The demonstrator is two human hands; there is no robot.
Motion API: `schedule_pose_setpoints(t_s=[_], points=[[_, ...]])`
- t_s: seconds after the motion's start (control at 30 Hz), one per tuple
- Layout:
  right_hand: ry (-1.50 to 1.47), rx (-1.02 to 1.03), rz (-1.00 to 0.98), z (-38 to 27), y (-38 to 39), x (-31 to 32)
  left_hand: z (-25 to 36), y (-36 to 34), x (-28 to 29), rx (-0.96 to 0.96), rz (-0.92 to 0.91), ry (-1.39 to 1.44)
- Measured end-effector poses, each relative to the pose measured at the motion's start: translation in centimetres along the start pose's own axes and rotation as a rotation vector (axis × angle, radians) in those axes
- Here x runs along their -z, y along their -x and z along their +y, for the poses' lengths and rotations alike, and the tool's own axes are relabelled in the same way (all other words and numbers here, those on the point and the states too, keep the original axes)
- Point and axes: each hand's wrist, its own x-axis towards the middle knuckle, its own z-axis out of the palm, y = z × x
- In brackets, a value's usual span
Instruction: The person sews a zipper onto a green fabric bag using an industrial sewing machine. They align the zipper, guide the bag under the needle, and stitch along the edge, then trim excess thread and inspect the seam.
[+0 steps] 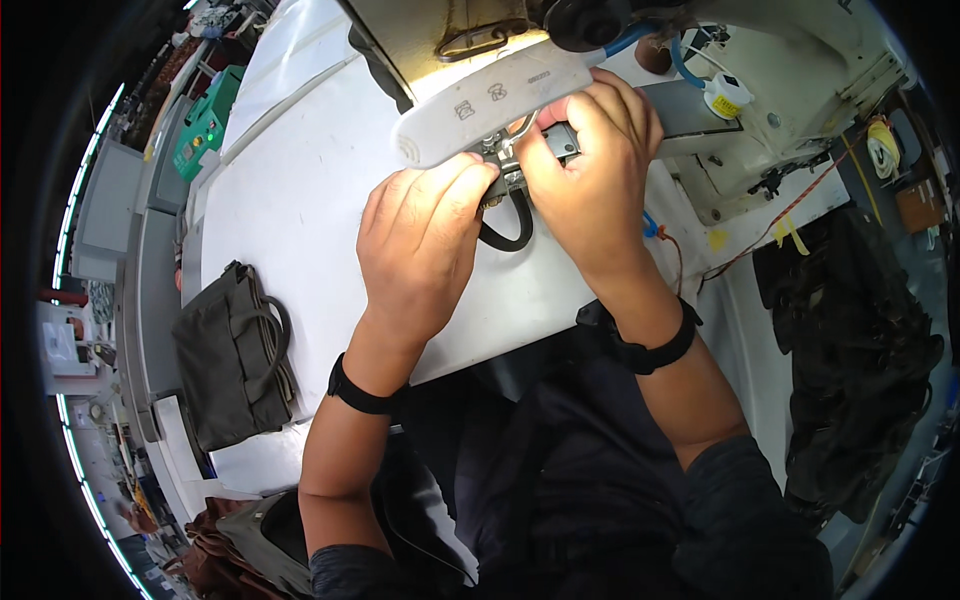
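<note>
Both hands, left hand point(425, 235) and right hand point(590, 165), curl knuckles-up, each grip pinched on the black strap point(508, 225).

A sewing workshop: an industrial sewing machine point(760, 90) stands at the far end of a white counter point(300, 200), a finished grey bag point(235, 350) at the left, dark fabric piled point(860, 340) on the right.

I see a white work table point(300, 190) carrying a cream sewing machine point(760, 90) at its far end, a dark olive bag point(232, 350) lying flat near its left edge, and a green box point(205, 125) beyond.
</note>
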Motion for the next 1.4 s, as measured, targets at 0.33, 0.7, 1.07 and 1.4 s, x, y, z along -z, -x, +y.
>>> schedule_pose_setpoints(t_s=[0.33, 0.7, 1.07, 1.4], points=[[-0.058, 0.025, 0.073, 0.3, 0.1, 0.0, -0.4, 0.1, -0.5, 0.309, 0.017, 0.355], [-0.385, -0.023, 0.040, -0.4, -0.2, 1.5, -0.6, 0.9, -0.6, 0.270, 0.030, 0.423], [-0.141, 0.103, 0.087, 0.5, 1.1, -0.4, 0.3, 0.8, -0.6, 0.276, 0.080, 0.366], [-0.102, 0.102, 0.068, 0.1, 1.9, 1.6, 1.2, 0.8, -0.7, 0.127, 0.110, 0.235]])
